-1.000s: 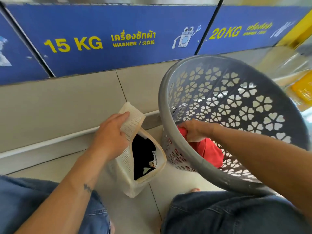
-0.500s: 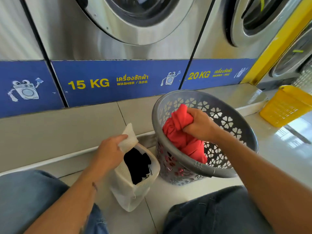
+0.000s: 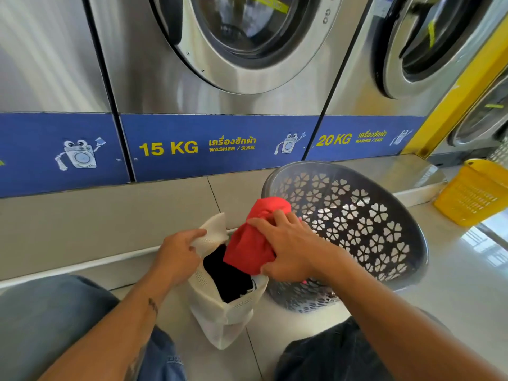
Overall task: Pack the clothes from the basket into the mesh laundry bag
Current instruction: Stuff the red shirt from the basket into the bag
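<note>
A white mesh laundry bag [image 3: 220, 317] stands open on the floor between my knees, with a black garment [image 3: 225, 276] inside. My left hand [image 3: 178, 257] pinches the bag's back left rim and holds the mouth open. My right hand [image 3: 291, 248] grips a bunched red garment [image 3: 253, 240] right over the bag's mouth, its lower end touching the opening. The grey plastic basket [image 3: 384, 235] with flower-shaped holes sits tilted just right of the bag; a bit of pink cloth shows low inside it.
Steel washing machines [image 3: 220, 64] with blue 15 KG and 20 KG labels stand on a tiled plinth [image 3: 110, 215] straight ahead. A yellow plastic basket [image 3: 472, 193] sits at the far right. My knees in jeans flank the bag.
My right hand lifted the red garment out of the grey basket and carried it left to the bag's mouth. The left hand kept its hold on the bag's rim. The view tilted up.
</note>
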